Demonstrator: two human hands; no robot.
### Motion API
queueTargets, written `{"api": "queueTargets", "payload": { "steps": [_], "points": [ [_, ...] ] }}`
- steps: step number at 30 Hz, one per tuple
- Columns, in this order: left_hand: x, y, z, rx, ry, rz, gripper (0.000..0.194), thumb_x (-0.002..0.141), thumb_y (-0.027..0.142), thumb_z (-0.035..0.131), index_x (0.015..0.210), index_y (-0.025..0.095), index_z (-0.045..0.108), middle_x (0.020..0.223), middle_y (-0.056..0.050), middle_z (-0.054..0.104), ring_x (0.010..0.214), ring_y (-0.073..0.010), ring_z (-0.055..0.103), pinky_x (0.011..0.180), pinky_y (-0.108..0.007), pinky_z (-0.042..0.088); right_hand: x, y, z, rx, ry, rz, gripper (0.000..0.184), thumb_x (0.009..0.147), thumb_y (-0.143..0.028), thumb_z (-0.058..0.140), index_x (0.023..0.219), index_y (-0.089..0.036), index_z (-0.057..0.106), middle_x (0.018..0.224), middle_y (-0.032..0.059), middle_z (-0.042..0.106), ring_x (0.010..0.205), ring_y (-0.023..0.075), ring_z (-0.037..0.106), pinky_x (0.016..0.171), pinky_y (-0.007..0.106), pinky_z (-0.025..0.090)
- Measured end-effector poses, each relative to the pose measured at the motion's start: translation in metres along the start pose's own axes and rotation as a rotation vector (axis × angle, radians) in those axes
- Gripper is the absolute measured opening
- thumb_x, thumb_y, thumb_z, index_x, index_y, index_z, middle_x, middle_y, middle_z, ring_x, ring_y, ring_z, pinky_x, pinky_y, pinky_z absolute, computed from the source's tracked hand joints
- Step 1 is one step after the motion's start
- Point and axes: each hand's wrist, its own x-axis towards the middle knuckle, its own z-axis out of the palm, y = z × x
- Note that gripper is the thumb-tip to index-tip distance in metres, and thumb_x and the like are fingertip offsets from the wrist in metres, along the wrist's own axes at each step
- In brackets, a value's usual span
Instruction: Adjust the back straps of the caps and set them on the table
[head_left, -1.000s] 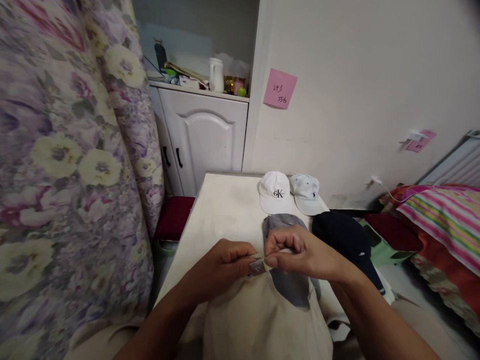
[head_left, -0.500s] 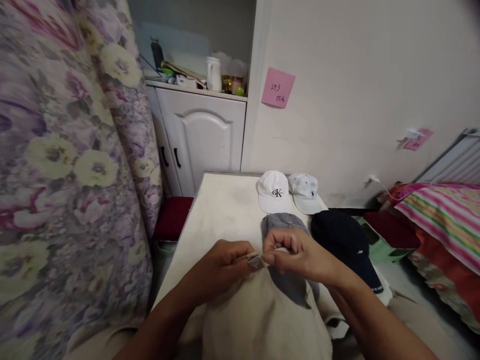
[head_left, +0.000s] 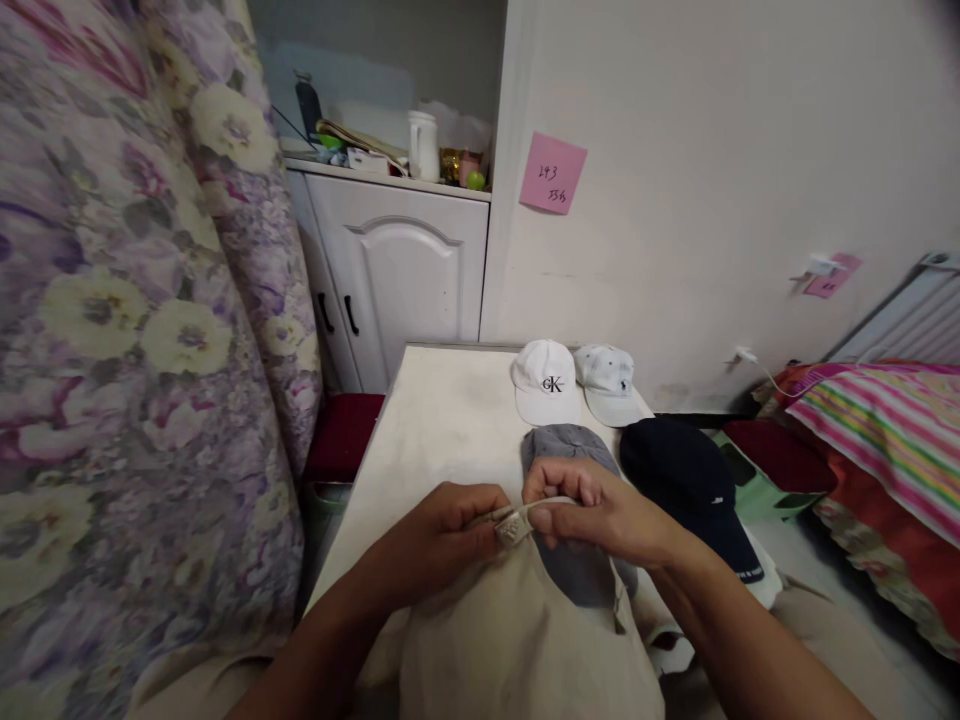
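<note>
A beige cap (head_left: 517,650) hangs close in front of me, its back opening facing up and away. My left hand (head_left: 454,530) is closed on the cap's strap, with the thumb beside a small buckle (head_left: 513,528). On the other side of the buckle, my right hand (head_left: 596,508) pinches the strap between thumb and fingers. Behind the right hand lies a grey cap (head_left: 564,440), partly hidden by it and also seen through the beige cap's opening.
A white cap with dark letters (head_left: 541,378) and a pale cap with a small emblem (head_left: 607,382) stand at the table's (head_left: 442,410) far edge. A navy cap (head_left: 679,470) lies right. A floral curtain (head_left: 150,350) hangs left; a bed (head_left: 892,430) stands right.
The buckle has turned and shows a lighter face. More of the strap now shows between the two hands, which keep their hold. The view has shifted slightly.
</note>
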Motion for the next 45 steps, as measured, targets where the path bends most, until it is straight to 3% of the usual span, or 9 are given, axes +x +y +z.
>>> {"api": "queueTargets", "payload": {
  "steps": [6, 11, 15, 21, 28, 34, 41, 45],
  "points": [
    [-0.001, 0.002, -0.001, 0.048, 0.024, 0.028, 0.037, 0.09, 0.047, 0.056, 0.071, 0.016, 0.054, 0.061, 0.005, 0.04, 0.057, -0.0093, 0.033, 0.052, -0.023, 0.024, 0.007, 0.005, 0.002, 0.165, -0.055, 0.054, 0.027, 0.08, -0.037, 0.075, 0.076, -0.016, 0.058, 0.057, -0.0055, 0.055, 0.041, 0.0035, 0.033, 0.038, 0.017, 0.023],
    [-0.001, 0.003, 0.001, 0.047, 0.02, 0.031, 0.039, 0.09, 0.049, 0.055, 0.07, 0.016, 0.053, 0.06, 0.005, 0.041, 0.055, -0.009, 0.033, 0.051, -0.022, 0.024, 0.002, 0.001, -0.002, -0.107, -0.009, -0.036, 0.015, 0.085, -0.029, 0.07, 0.081, -0.016, 0.062, 0.062, -0.0039, 0.058, 0.051, 0.0059, 0.043, 0.045, 0.018, 0.029],
    [0.0, 0.004, 0.001, 0.017, 0.0, 0.028, 0.039, 0.089, 0.047, 0.057, 0.067, 0.017, 0.05, 0.058, 0.006, 0.039, 0.054, -0.0084, 0.031, 0.05, -0.023, 0.022, -0.001, -0.006, -0.005, -0.248, -0.046, -0.073, 0.011, 0.086, -0.025, 0.07, 0.081, -0.017, 0.065, 0.068, -0.0019, 0.061, 0.061, 0.0088, 0.051, 0.055, 0.019, 0.036],
    [0.001, -0.001, 0.0, -0.031, 0.013, 0.04, 0.033, 0.088, 0.043, 0.057, 0.069, 0.016, 0.052, 0.06, 0.005, 0.043, 0.054, -0.0082, 0.033, 0.05, -0.022, 0.024, 0.0, -0.003, -0.004, -0.077, -0.048, 0.0, 0.012, 0.088, -0.029, 0.067, 0.089, -0.018, 0.061, 0.068, -0.0036, 0.059, 0.05, 0.0059, 0.042, 0.046, 0.018, 0.03],
    [0.001, 0.002, 0.0, -0.131, -0.007, -0.014, 0.036, 0.088, 0.046, 0.058, 0.069, 0.017, 0.051, 0.06, 0.006, 0.042, 0.052, -0.0076, 0.032, 0.047, -0.02, 0.023, 0.003, 0.007, -0.003, 0.056, 0.006, -0.106, 0.014, 0.082, -0.024, 0.072, 0.086, -0.017, 0.061, 0.069, -0.0042, 0.058, 0.053, 0.0061, 0.052, 0.049, 0.017, 0.042],
    [0.001, 0.003, -0.001, -0.155, -0.045, -0.018, 0.042, 0.086, 0.051, 0.061, 0.066, 0.017, 0.048, 0.058, 0.007, 0.04, 0.051, -0.007, 0.03, 0.048, -0.022, 0.023, 0.009, 0.016, 0.003, 0.246, -0.019, -0.084, 0.019, 0.077, -0.026, 0.078, 0.081, -0.015, 0.063, 0.056, -0.0061, 0.06, 0.044, 0.0065, 0.054, 0.048, 0.019, 0.053],
    [0.002, -0.001, -0.003, -0.269, -0.119, -0.075, 0.044, 0.082, 0.055, 0.064, 0.067, 0.017, 0.049, 0.058, 0.006, 0.042, 0.049, -0.0067, 0.031, 0.046, -0.021, 0.023, 0.009, 0.011, 0.005, 0.212, -0.009, -0.043, 0.024, 0.074, -0.027, 0.082, 0.078, -0.014, 0.062, 0.054, -0.0051, 0.063, 0.042, 0.0063, 0.058, 0.048, 0.018, 0.055],
    [0.003, -0.001, -0.001, -0.266, -0.098, -0.062, 0.043, 0.082, 0.053, 0.065, 0.065, 0.018, 0.047, 0.056, 0.006, 0.039, 0.048, -0.0068, 0.029, 0.045, -0.022, 0.021, 0.01, 0.01, 0.006, 0.21, 0.012, -0.036, 0.024, 0.073, -0.028, 0.082, 0.076, -0.015, 0.062, 0.052, -0.0066, 0.061, 0.04, 0.006, 0.056, 0.047, 0.018, 0.055]
  ]
}}
